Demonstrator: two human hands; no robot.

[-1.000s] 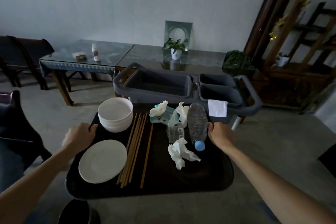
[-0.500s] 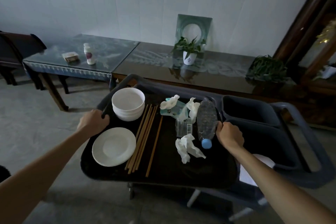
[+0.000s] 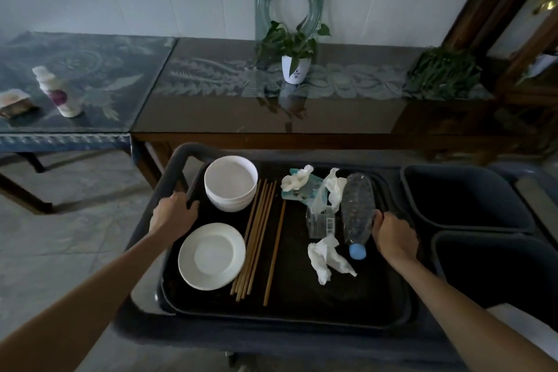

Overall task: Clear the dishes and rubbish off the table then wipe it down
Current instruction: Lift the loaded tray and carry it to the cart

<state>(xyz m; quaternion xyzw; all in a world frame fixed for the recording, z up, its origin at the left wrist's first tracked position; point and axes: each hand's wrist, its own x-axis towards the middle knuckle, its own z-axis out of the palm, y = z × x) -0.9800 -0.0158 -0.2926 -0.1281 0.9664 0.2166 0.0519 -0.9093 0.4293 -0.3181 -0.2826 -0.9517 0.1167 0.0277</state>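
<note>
Over the cart [image 3: 169,166], hands apparently grip tray [image 3: 302,308].

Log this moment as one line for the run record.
black plastic tray | on grey cart | left hand grips left rim | right hand grips right rim | dishes, rubbish aboard

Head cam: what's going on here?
A person grips a loaded black plastic tray by its side edges, left hand and right hand, over a grey cart beside two dark bins. The tray carries stacked white bowls, a white plate, wooden chopsticks, a clear plastic bottle and crumpled tissues.
</note>
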